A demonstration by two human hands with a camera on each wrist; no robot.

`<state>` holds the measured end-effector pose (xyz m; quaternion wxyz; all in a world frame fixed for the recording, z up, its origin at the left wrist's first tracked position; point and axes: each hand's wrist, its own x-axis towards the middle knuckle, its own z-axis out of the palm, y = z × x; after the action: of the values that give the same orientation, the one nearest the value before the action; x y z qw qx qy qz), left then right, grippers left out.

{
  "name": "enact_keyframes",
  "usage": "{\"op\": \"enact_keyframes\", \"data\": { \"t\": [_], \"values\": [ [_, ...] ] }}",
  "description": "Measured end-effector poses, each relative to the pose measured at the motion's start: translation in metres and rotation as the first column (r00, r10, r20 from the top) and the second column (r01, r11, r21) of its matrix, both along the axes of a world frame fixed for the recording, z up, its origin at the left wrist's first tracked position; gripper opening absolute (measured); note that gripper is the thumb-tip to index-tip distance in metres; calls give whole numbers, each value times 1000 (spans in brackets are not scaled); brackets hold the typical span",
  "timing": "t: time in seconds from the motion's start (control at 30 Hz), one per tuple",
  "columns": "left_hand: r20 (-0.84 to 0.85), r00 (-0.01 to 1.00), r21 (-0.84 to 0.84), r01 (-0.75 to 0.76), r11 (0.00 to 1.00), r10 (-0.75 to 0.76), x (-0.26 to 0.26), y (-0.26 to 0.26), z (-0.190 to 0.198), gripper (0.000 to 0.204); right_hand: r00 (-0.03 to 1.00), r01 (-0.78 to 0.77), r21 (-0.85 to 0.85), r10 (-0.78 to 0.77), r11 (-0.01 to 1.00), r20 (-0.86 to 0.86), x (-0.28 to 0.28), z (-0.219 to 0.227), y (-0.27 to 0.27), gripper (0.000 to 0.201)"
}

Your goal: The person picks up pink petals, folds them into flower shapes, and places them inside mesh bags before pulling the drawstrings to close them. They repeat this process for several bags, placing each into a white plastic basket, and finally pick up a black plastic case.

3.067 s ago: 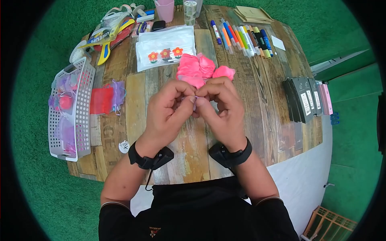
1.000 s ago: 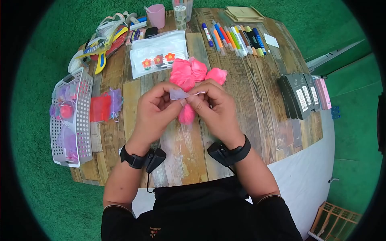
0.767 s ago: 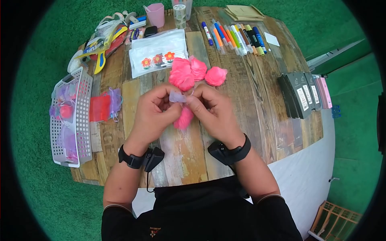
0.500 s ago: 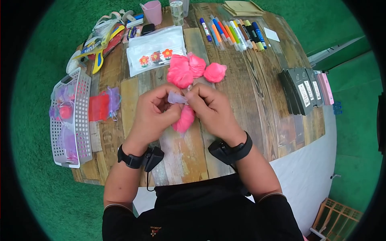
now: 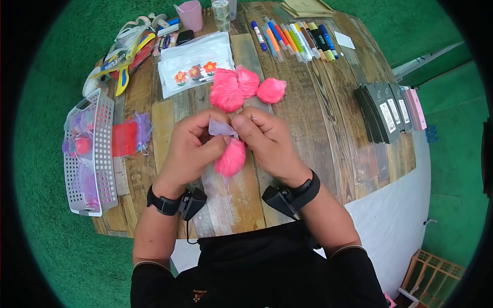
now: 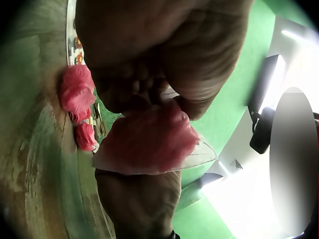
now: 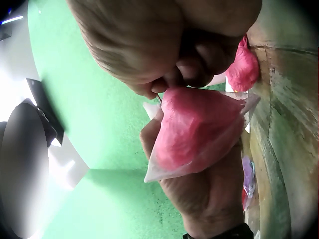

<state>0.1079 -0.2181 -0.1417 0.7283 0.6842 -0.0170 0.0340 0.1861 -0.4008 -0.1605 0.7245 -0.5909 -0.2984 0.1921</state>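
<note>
Between both hands hangs a sheer organza pouch [image 5: 230, 159] stuffed with something bright pink, its pale lilac mouth sticking up above the fingers. My left hand [image 5: 197, 139] pinches the pouch's neck between thumb and fingers. Close beside it, my right hand [image 5: 264, 143] pinches a thin cord at the same neck, a bit of which shows past the forefinger. In both wrist views the filled pouch [image 6: 152, 142] [image 7: 197, 129] bulges below the fingertips, its sheer corners poking out. Just beyond the hands lie several pink bundles [image 5: 226, 90] on the wooden table [image 5: 318, 149].
A white basket [image 5: 105, 154] of pouches stands at the left, with red and purple pouches [image 5: 126, 138] beside it. Further back are a flowered plastic bag [image 5: 195, 61], markers [image 5: 292, 40], a pink cup [image 5: 191, 16] and yellow-handled tools [image 5: 123, 77]. Black boxes [image 5: 382, 113] stand at the right.
The pouch, earlier mostly covered by my hands, now hangs in plain sight below them with its mouth showing. Both hands have shifted slightly left, and the right fingers have moved around the cord.
</note>
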Motion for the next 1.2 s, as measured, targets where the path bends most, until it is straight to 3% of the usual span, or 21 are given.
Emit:
{"op": "enact_keyframes", "data": {
  "t": [0.13,0.23,0.33,0.43,0.47,0.57,0.6,0.7,0.8,0.9,1.0,1.1,1.2],
  "values": [
    [4,1000,-2,-3,1000,3,1,1,0,20,997,-8,15,9,1000,-82,0,1,-1,35],
    [23,999,-22,-41,999,41,4,1,-3,18,1000,0,-57,0,998,-6,8,-7,0,31],
    [19,990,-71,-140,988,142,7,-5,-1,15,967,-78,12,79,997,-241,17,-11,-4,26],
    [-20,971,-156,-240,958,239,10,-2,5,15,993,122,62,-122,991,4,21,-11,-3,62],
    [-19,961,-179,-273,945,274,12,0,1,15,990,99,-43,-94,994,105,24,-4,-10,88],
    [-58,956,-185,-292,938,287,12,3,2,18,922,124,-191,-42,974,385,4,15,-5,86],
    [-83,960,-175,-280,944,269,11,2,2,18,857,178,-234,-34,956,515,3,16,-3,75],
    [-72,969,-185,-248,951,238,7,6,0,24,976,113,-212,-69,971,206,6,1,0,64],
    [120,896,-147,-411,900,428,13,-3,13,32,997,48,-84,-53,995,-61,12,-12,-1,53],
    [140,942,17,-310,951,305,8,-8,37,38,994,-10,68,17,998,-110,10,-13,3,48],
    [26,980,205,-199,958,198,7,7,29,36,965,-86,178,127,980,-230,5,-4,3,45],
    [-64,989,153,-122,981,133,6,24,20,30,958,-76,148,113,986,-265,5,-6,3,44],
    [-12,979,91,-203,975,205,6,15,21,21,966,-62,85,81,995,-246,10,-6,4,42]
  ]
}}
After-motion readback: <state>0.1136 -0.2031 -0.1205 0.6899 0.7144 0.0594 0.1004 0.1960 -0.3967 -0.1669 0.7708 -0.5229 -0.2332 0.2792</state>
